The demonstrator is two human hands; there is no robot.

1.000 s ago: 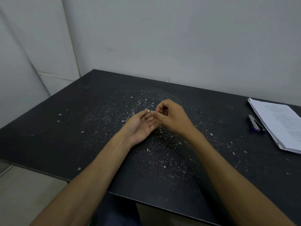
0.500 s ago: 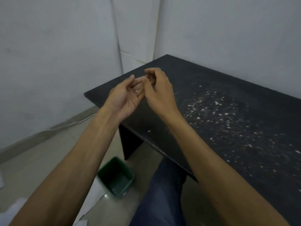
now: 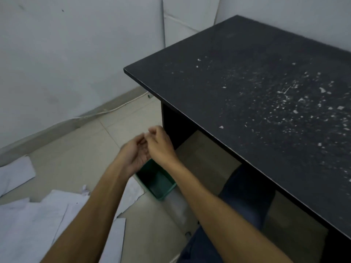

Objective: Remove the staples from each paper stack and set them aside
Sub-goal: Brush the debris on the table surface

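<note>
Head view: the left hand (image 3: pixel 133 157) is cupped palm-up, fingers relaxed; the right hand (image 3: pixel 161 145) curls its fingertips over that palm. Motion blur hides any staple, so whether the right pinches one cannot be told. A green bin (image 3: pixel 156 182) sits directly beneath both hands; loose papers (image 3: pixel 34 217) lie left of them, a black desk (image 3: pixel 256 95) right.

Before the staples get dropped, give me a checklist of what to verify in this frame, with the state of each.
1. Both hands over the green bin: ok, they hover above its far rim.
2. Bin upright, mouth open: ok.
3. Left hand cupped palm-up: ok.
4. Right hand fingertips pinched at the left palm: ok.
5. Staples actually in hand: cannot tell, blurred.
6. Loose papers clear of the bin: not ok, one sheet reaches it.
</note>
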